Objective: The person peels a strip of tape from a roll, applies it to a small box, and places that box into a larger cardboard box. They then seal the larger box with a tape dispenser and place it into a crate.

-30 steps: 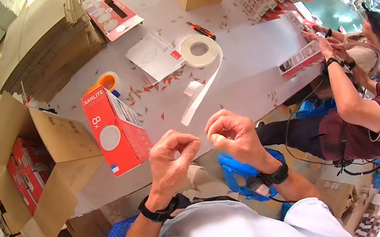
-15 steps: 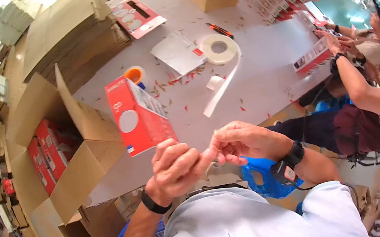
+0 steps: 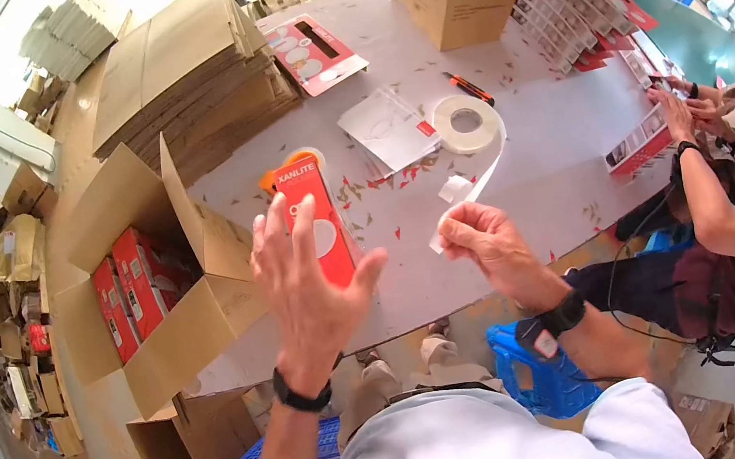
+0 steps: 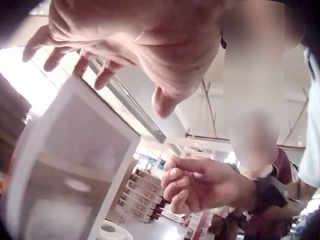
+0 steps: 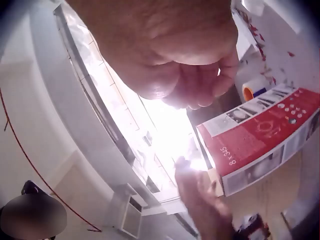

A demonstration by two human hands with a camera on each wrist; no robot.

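My left hand is raised with fingers spread and straight, holding nothing. In the head view it overlaps the lower part of a red XANLITE box standing on the table. The left wrist view shows the left fingertips close to the top edge of a box. My right hand has its fingers curled and thumb against the index finger. It pinches near the loose end of a white tape strip, which runs from the tape roll lying flat.
An open carton with red boxes stands left. White papers, an orange-and-black cutter and an orange tape roll lie on the table. Stacked cardboard is behind. Two people work at the right beside partitioned boxes.
Both hands were together in front of the body; now they have parted. The left has opened and moved up to the red box, while the right has moved up to the tape strip.
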